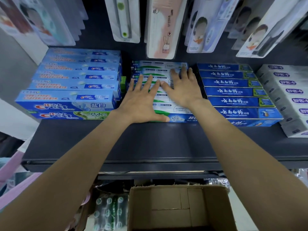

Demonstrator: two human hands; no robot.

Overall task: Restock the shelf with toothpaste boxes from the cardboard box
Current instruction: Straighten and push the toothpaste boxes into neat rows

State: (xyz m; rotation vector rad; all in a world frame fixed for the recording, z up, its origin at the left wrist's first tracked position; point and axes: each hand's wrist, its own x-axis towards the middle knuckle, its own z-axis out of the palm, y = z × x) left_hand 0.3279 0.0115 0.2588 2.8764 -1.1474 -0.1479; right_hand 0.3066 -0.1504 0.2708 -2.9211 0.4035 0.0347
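Hands are lying flat on the middle stack of toothpaste boxes [173,112], the white-and-green ones on the dark shelf [150,139]. The left hand [141,100] is pressing down with its fingers [146,82] straight and spread apart, the thumb reaching along the front box's edge. The right hand [183,87] is sitting just beside it, farther back on the stack, its fingers likewise straight and slightly fanned, its thumb touching the left hand's forefinger. Neither hand is curling round a box. To the left, the light blue Crest boxes [73,90] are standing piled higher than the middle stack; to the right, the dark blue boxes [236,90] are running in a row toward the back, with grey boxes [286,95] beyond them at the shelf's end. Toothbrush packs [163,27] are hanging above the shelf. Below the shelf's front edge, the cardboard box [180,207] is sitting open, its brown bottom flaps showing, and wrapped green-and-white goods [108,212] are lying just beside it on the left.
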